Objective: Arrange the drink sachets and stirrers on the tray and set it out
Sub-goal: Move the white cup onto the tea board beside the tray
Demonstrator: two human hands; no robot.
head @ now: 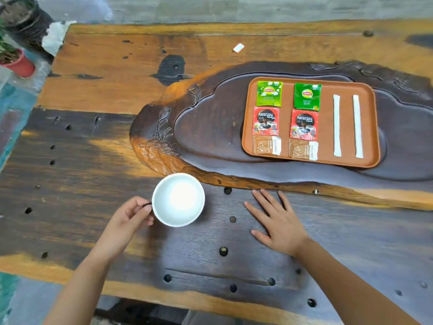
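Bare forearms rose from the bottom of the frame, and the left hand [131,218] was nearest the work: its grip pinched the small dark handle of a white cup [178,199] between thumb and forefinger, the empty cup standing upright on the desk [93,146] at lower centre. That light pinch suited a cup being set down or nudged into place rather than carried, as I judged it. The right hand [277,221] lay just beside it to the right, palm down and fingers spread flat on the wood, holding nothing, probably steadying the person.

Further out, in the upper right of the frame, the orange-brown tray [325,160] rested in the hollow of a carved dark wooden tea board [206,127]. On it the sachets sat in two neat columns: green tea sachets [269,93] at the top, red coffee sachets [266,121] in the middle, brown sugar packets [267,145] at the bottom. Two white wrapped stirrers [336,125] lay parallel to their right. The arranging looked finished, with only the setting-out left.

A small white packet [238,47] lay alone near the top centre. The desk was a rough plank top with round holes; a red plant pot [20,64] stood beyond its upper-left corner.
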